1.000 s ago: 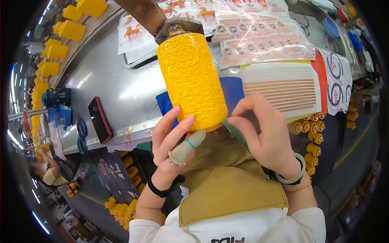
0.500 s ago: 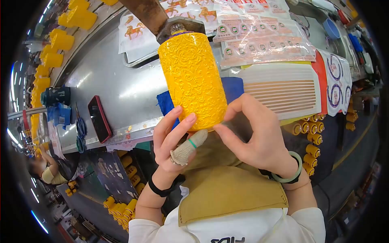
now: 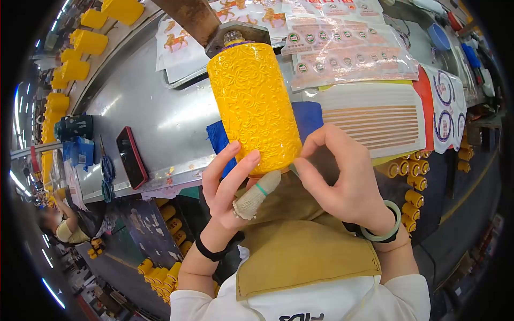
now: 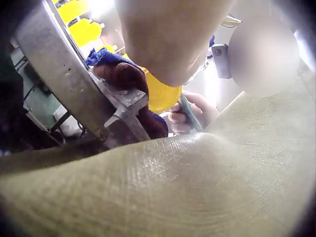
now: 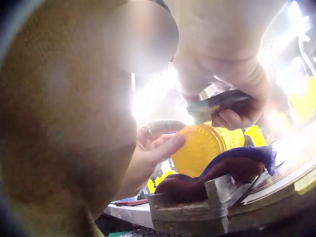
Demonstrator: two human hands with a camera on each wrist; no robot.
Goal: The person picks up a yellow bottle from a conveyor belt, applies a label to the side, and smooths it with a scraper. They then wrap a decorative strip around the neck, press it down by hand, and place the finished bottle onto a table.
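A yellow bottle with raised floral relief lies with its neck in a metal fitting and its body over blue cloth. My left hand grips the base end, two fingers along the side and the thumb at the bottom rim. A beige cot with a green band covers that thumb. At the base's right edge is my right hand, thumb and forefinger close together. It holds a flat green scraper, seen in the left wrist view against the bottle's end but hidden behind the hand in the head view.
Sticker sheets and a brown-striped sheet lie right of the bottle. A phone and scissors lie left on the metal table. More yellow bottles line the far left; another person is at left.
My right hand has turned and come in to the bottle's base edge, taking the scraper out of the head view. My left thumb has shifted slightly right along the rim.
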